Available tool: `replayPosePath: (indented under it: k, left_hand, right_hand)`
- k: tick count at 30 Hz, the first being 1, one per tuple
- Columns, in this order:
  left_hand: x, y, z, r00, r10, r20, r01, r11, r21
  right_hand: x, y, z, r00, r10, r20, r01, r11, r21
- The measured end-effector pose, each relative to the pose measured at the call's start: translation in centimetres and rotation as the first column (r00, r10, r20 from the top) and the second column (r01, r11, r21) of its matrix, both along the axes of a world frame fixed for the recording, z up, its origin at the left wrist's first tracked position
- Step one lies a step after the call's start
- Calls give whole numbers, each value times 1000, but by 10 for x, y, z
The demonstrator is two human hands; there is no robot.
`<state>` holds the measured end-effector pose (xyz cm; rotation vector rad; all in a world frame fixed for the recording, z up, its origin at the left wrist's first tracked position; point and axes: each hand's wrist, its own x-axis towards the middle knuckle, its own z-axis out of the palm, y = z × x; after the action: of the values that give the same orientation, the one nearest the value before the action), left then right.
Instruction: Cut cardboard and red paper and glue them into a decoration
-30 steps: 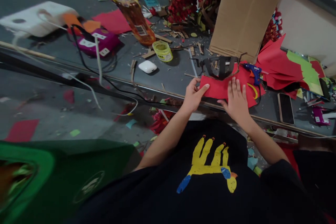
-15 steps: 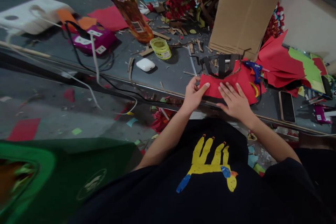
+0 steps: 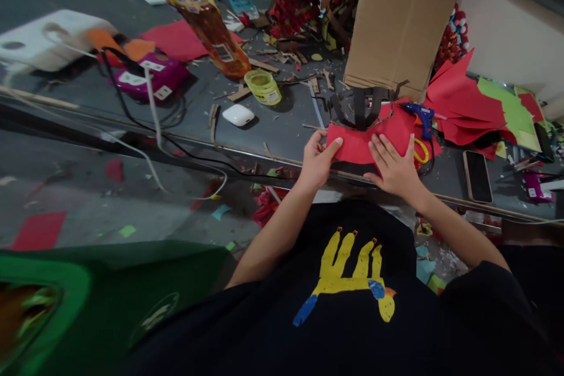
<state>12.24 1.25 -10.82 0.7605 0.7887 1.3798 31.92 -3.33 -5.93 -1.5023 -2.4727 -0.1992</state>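
Observation:
A sheet of red paper [image 3: 352,144] lies along the front edge of the dark worktable. My left hand [image 3: 318,158] pinches its left end, thumb on top and fingers behind. My right hand [image 3: 393,167] rests flat on the right part of the sheet with the fingers spread. Just behind the paper stands a dark curved frame of strips [image 3: 360,108], partly over red paper. To the right of my right hand are a yellow scissors handle [image 3: 422,151] and a blue glue gun [image 3: 422,117]. The scissors' blades are hidden.
A phone [image 3: 477,176] and stacked red paper [image 3: 467,106] lie right. Cardboard [image 3: 405,23] leans behind. Left are a white earbud case [image 3: 238,115], a yellow tub [image 3: 263,87], a bottle [image 3: 215,35] and a purple power strip [image 3: 152,73] with cords. A green bin [image 3: 132,288] stands below.
The view has shifted slightly, so the table things sit further left. My right hand has moved a little rightward over the paper, its fingers wider apart. More of the yellow scissors handle shows.

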Motion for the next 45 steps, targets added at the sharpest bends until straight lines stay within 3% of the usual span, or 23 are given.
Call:
replayPosePath:
  k: [5,9,13,17,20,23,28,31,36,38,40,42,45]
  left_hand:
    - [0,0,0,1000,-9,-2,9,1000,-17]
    - [0,0,1,1000,-1,-7,1,1000,-25]
    - [1,1,3,1000,0,-2,0,999,-46]
    - [2,0,4,1000,5,-11,-5,998,-69]
    - [3,0,4,1000,-3,-14,2,998,-64]
    - [3,0,3,1000,-12,-5,12,999,-46]
    - [3,-1,5,1000,-13,-23,11,997,-71]
    - [3,-2,6,999,-12,-37,9,998,-63]
    - [1,8,6,1000,-11,-4,11,993,-115]
    - [-2,15,8,998,-39,59,50,977,-207]
    - [-5,20,13,986,-90,139,130,941,-312]
    - [-9,18,20,970,-152,191,216,899,-380]
    - [-12,4,32,920,-262,291,371,821,-434]
  right_hand:
    - [7,-1,4,996,-77,-38,79,995,66]
    - [4,-1,1,990,134,45,-133,991,-26]
    - [1,9,3,997,75,21,-76,997,15]
    - [-3,18,9,987,163,15,-162,986,-26]
    - [-9,20,12,996,86,-29,-85,996,24]
    - [-15,21,13,993,116,-30,-115,993,9]
    - [-6,21,9,1000,28,-15,-26,996,84]
    - [5,21,4,982,190,7,-190,980,56]
    - [15,9,0,972,218,-86,-212,974,76]
    - [14,-6,0,920,380,-95,-377,925,48]
    - [14,-23,2,869,482,-114,-469,874,127]
    - [17,-36,7,875,430,-224,-351,880,318]
    - [26,-36,19,831,202,-519,83,876,475]
